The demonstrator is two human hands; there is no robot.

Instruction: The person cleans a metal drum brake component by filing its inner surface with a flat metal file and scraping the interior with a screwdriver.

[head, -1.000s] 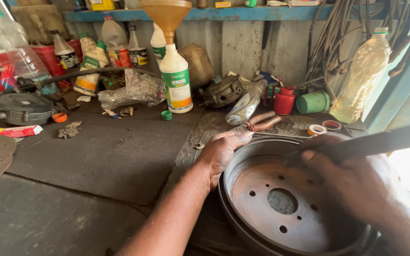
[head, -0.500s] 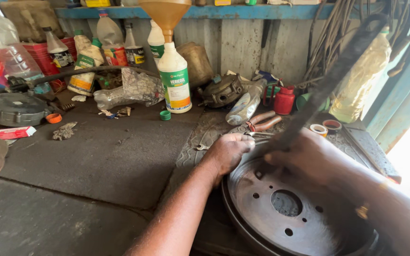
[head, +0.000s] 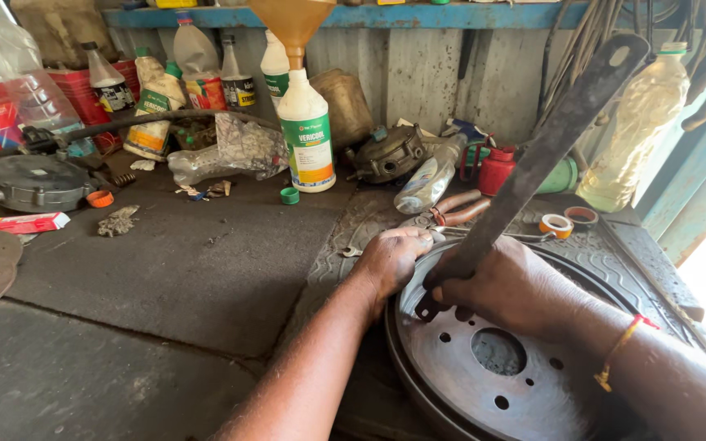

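My right hand (head: 507,282) grips one long dark flat metal bar (head: 551,143), its tip on the one rusty round brake drum (head: 484,367) lying on the workbench; my left hand (head: 391,257) clasps the drum's rim.
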